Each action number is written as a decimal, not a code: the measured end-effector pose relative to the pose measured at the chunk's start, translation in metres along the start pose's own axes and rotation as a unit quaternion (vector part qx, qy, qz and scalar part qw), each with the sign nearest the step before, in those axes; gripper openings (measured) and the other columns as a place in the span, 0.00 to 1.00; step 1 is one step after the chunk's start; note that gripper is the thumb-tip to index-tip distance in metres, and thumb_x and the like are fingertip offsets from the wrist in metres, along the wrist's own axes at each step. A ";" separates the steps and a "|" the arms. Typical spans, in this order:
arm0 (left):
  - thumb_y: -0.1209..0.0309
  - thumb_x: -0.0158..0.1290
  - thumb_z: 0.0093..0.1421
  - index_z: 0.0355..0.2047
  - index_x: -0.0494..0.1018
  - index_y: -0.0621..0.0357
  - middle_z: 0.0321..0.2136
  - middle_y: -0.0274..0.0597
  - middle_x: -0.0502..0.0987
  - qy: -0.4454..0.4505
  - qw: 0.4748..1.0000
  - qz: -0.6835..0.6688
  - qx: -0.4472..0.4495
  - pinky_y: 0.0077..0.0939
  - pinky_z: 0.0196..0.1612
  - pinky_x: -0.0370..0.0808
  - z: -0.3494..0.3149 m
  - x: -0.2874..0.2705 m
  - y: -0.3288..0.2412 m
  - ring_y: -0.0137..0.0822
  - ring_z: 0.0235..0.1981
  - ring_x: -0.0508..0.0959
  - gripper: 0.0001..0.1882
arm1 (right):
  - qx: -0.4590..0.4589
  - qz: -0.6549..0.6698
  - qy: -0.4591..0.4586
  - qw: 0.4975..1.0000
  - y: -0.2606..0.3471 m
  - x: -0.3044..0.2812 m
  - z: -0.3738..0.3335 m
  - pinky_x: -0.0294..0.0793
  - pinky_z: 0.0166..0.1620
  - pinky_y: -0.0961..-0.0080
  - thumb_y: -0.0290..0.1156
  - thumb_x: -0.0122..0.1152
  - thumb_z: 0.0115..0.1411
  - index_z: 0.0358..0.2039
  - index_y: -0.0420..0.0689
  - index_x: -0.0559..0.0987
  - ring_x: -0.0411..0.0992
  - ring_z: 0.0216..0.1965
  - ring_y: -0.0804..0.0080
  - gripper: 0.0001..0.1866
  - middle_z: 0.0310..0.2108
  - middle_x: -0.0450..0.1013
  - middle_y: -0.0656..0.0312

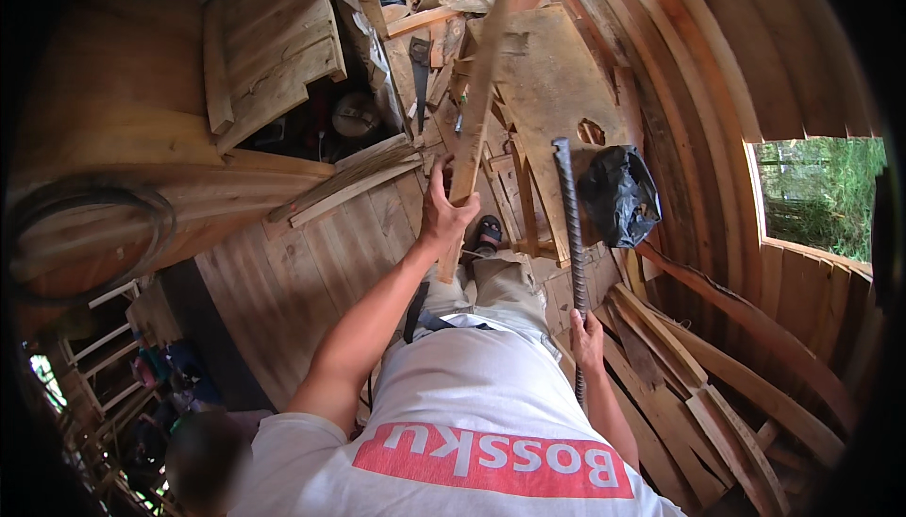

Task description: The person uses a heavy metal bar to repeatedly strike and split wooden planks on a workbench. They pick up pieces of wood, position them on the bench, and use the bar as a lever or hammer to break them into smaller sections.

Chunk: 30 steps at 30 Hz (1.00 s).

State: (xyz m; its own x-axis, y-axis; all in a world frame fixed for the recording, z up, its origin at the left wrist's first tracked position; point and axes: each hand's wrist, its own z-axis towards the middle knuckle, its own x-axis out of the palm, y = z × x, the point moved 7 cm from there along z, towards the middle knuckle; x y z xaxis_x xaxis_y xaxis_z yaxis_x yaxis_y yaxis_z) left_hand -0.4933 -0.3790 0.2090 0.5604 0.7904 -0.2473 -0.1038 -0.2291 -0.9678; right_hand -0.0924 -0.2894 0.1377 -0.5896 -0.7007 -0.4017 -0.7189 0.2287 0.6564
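My left hand (446, 210) is wrapped round the lower part of a long, narrow wooden plank (484, 92), which stands up at a slant in front of me. In my right hand (587, 340) is a ribbed steel bar (569, 206), held near its lower part and nearly upright. The bar's top end looks flattened or cut. Just beyond it, a crumpled black plastic bag (620, 196) is beside the edge of a worn wooden panel (557, 69). That panel has a ragged hole near the bag. The two held pieces are apart from each other.
A handsaw (420, 74) lies among scrap wood ahead. Loose boards (698, 375) are piled at the right, below a window opening (816, 198). To the left are an open wooden cabinet (274, 64) and a black hose coil (90, 234). Plank flooring (274, 281) lies underfoot.
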 end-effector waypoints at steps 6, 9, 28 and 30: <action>0.75 0.54 0.51 0.47 0.65 0.63 0.41 0.40 0.73 -0.023 0.965 -0.254 -0.054 0.27 0.48 0.69 0.007 -0.015 -0.006 0.35 0.41 0.73 0.22 | 0.018 -0.074 -0.029 0.997 0.026 0.012 -0.031 0.65 0.30 0.70 0.56 0.55 0.60 0.26 0.37 0.69 0.62 0.25 0.74 0.29 0.19 0.65 0.60; 0.77 0.56 0.53 0.49 0.68 0.60 0.42 0.35 0.74 -0.013 0.930 -0.360 -0.073 0.25 0.50 0.69 0.013 -0.023 -0.015 0.30 0.42 0.73 0.21 | 0.018 -0.086 -0.050 0.995 0.024 0.018 -0.047 0.65 0.31 0.69 0.55 0.56 0.60 0.26 0.36 0.69 0.63 0.25 0.72 0.29 0.19 0.66 0.58; 0.70 0.59 0.56 0.52 0.64 0.54 0.45 0.36 0.71 -0.115 0.881 -0.451 -0.085 0.35 0.46 0.73 0.023 -0.061 0.006 0.33 0.46 0.72 0.25 | 0.023 0.052 -0.052 0.997 -0.016 0.014 -0.045 0.55 0.19 0.81 0.52 0.51 0.66 0.26 0.44 0.68 0.57 0.16 0.84 0.23 0.15 0.60 0.72; 0.71 0.57 0.57 0.52 0.63 0.52 0.46 0.37 0.70 -0.090 0.910 -0.401 -0.059 0.46 0.49 0.70 0.039 -0.065 -0.013 0.37 0.49 0.70 0.23 | 0.023 0.061 -0.046 0.997 -0.019 0.008 -0.034 0.56 0.19 0.81 0.53 0.51 0.65 0.25 0.45 0.68 0.57 0.16 0.83 0.24 0.15 0.61 0.71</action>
State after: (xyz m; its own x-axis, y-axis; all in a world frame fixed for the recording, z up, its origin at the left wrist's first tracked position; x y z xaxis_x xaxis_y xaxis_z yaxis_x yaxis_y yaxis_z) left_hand -0.5601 -0.4053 0.2358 0.2721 0.8083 0.5221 0.3747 0.4107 -0.8312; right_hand -0.0710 -0.3220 0.1443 -0.7032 -0.6014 -0.3793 -0.6551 0.3407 0.6743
